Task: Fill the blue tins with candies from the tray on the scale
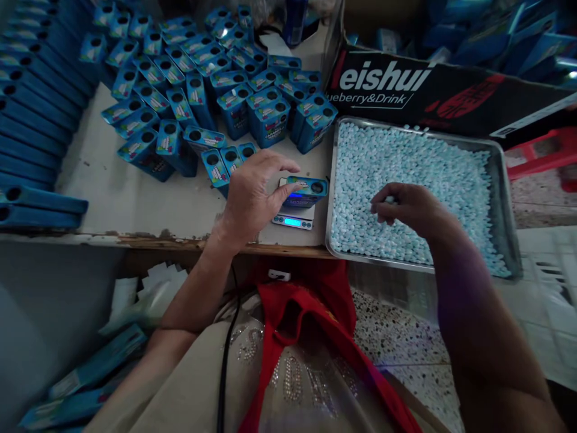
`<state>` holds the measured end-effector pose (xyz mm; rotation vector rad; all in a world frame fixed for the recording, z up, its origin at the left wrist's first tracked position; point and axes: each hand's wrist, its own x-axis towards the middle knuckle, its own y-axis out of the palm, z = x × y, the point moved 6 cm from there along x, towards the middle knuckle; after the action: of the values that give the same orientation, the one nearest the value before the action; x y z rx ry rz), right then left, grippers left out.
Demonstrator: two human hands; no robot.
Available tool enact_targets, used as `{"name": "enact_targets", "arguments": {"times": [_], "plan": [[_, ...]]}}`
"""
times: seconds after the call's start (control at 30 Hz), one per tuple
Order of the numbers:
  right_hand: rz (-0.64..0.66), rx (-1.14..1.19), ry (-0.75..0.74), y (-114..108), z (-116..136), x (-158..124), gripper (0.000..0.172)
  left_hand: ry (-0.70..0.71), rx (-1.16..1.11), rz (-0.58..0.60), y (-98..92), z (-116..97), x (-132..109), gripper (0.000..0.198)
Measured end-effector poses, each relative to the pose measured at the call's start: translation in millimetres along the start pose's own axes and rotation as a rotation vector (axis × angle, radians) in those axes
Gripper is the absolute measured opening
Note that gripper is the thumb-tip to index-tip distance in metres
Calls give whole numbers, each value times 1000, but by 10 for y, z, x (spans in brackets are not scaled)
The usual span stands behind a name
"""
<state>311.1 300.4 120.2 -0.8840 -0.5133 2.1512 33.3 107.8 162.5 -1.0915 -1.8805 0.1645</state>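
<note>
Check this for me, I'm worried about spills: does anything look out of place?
A few pale candies lie at the far rim of the tray, off the heap, against the cardboard box. Nothing else stands out.

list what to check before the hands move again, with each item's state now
1. The box sits on the scale: ok.
2. The left hand touches the box's end: ok; firm grip: cannot tell.
3. Scale display lit: ok; its reading: cannot tell.
4. Round hole in the box's top uncovered: ok.
5. The right hand is pinched over the candies in the tray: ok; number held: cannot tell.
</note>
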Motion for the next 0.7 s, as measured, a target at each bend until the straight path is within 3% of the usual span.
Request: {"name": "enact_targets", "arguments": {"times": [0.27,0.5,0.7], "plan": [[223,-261,-96,117,718,74,9,-179,8,120,-52,117,-65,34],[149,-321,-325,221,1302,-35,10,-190,-65,142,-34,183,-181,47],[68,-641,-619,515,1653,-126,24,-183,-86,121,-78,253,-251,48]]}}
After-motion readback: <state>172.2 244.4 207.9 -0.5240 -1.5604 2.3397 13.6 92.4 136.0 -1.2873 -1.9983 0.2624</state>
